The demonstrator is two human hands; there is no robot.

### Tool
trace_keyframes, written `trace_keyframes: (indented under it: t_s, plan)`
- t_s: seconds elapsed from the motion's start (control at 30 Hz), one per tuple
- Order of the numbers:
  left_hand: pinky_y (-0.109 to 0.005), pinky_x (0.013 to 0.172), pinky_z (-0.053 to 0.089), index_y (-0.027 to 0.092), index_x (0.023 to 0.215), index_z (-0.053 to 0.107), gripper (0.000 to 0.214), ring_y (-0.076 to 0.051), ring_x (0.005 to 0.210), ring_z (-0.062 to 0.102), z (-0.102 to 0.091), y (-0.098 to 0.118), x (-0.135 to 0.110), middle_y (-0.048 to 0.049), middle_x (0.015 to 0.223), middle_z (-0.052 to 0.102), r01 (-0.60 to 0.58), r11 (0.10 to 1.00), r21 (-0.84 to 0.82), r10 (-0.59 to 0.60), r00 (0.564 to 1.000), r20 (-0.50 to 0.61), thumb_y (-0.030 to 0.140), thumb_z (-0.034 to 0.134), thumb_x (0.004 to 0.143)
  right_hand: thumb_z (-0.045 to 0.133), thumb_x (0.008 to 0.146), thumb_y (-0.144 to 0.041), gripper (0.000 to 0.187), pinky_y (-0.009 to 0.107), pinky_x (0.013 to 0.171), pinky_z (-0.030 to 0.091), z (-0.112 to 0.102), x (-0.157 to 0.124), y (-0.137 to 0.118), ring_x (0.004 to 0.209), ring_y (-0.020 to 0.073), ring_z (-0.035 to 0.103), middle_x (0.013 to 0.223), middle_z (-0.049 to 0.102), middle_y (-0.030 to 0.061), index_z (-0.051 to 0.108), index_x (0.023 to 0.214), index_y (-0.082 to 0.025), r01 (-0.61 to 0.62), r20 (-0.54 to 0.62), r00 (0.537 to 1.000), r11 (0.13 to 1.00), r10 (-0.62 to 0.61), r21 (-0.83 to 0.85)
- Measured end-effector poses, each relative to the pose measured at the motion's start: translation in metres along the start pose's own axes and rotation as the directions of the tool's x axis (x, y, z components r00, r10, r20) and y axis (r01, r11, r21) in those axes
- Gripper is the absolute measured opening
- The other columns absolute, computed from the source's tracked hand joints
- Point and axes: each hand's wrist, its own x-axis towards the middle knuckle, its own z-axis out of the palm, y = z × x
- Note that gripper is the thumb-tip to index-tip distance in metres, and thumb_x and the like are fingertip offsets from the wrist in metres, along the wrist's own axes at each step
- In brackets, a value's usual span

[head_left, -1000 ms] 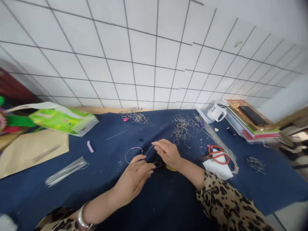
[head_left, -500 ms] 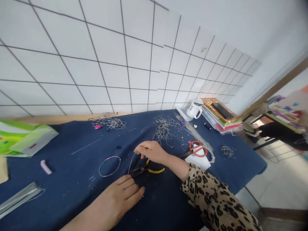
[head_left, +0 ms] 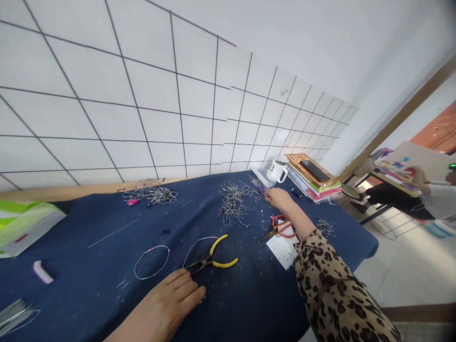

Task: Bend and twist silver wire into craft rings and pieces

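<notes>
At the front of the blue-covered table, my left hand (head_left: pixel 174 294) rests palm down with its fingers curled on a thin wire (head_left: pixel 195 243). The wire arcs up from the fingers towards the pliers' handles. Yellow-handled pliers (head_left: pixel 210 260) lie spread open, their jaws beside my left fingertips. A wire ring with pink beads (head_left: pixel 152 262) lies to the left. My right hand (head_left: pixel 280 199) reaches far right, near the purple item (head_left: pixel 261 188) and the mug; its fingers are closed, and what they hold is hidden. Orange-handled scissors (head_left: pixel 281 227) lie below it on white paper (head_left: pixel 283 249).
Tangled wire (head_left: pixel 233 202) lies mid-table, with another tangle (head_left: pixel 153 194) by the wall. A white mug (head_left: pixel 277 170) stands beside stacked books (head_left: pixel 313 183) topped by a phone (head_left: pixel 315 170). At left are a lilac piece (head_left: pixel 42 272), straight wires (head_left: pixel 16 311) and a green-white bag (head_left: pixel 28 228).
My right hand has let go of the wire's upper end and moved right and away, past the scissors. My left hand stays by the pliers. The view has turned somewhat to the right.
</notes>
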Motion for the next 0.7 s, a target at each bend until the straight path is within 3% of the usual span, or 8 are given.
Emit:
trace_keyframes:
  t_s: [0.03,0.17,0.37,0.7]
  plan:
    - [-0.039,0.085,0.039,0.019,0.104,0.056,0.036,-0.018,0.075,0.054,-0.001,0.001,0.001,-0.0042,0.078,0.060,0.001,1.000,-0.004,-0.001,1.000,0.006,0.002,0.032,0.083,0.050,0.088,-0.031,0.028,0.038,0.080,0.048,0.001,0.001,0.012,0.094,0.0180,0.056,0.111,0.055,0.0078,0.053,0.110,-0.015,-0.039,0.017,0.999,0.999,0.039,-0.021]
    - [-0.035,0.077,0.041,0.019,0.103,0.056,0.030,-0.018,0.072,0.053,-0.005,0.003,0.006,-0.0040,0.076,0.059,0.015,1.000,-0.013,-0.015,1.000,0.004,0.006,0.035,0.086,0.050,0.088,-0.031,0.030,0.038,0.080,0.048,0.012,0.007,0.036,0.096,0.0185,0.056,0.113,0.054,0.0079,0.051,0.113,-0.016,-0.108,0.087,0.990,0.993,0.112,-0.054]
    - [-0.032,0.071,0.041,0.018,0.102,0.056,0.029,-0.017,0.071,0.052,-0.007,0.003,0.006,-0.0044,0.076,0.059,0.016,1.000,-0.026,-0.016,1.000,0.026,0.007,0.035,0.087,0.050,0.088,-0.031,0.031,0.039,0.080,0.048,0.025,0.020,0.037,0.095,0.0188,0.056,0.113,0.054,0.0080,0.051,0.114,-0.015,-0.132,0.122,0.983,0.990,0.136,-0.045]
    - [-0.032,0.069,0.039,0.018,0.099,0.056,0.026,-0.017,0.071,0.051,-0.012,0.006,0.009,-0.0042,0.077,0.059,0.056,0.996,-0.063,-0.053,0.997,0.058,0.007,0.036,0.086,0.050,0.088,-0.031,0.029,0.038,0.081,0.048,0.022,0.028,0.038,0.096,0.0189,0.056,0.113,0.054,0.0075,0.052,0.112,-0.016,-0.110,0.180,0.979,0.993,0.100,0.047]
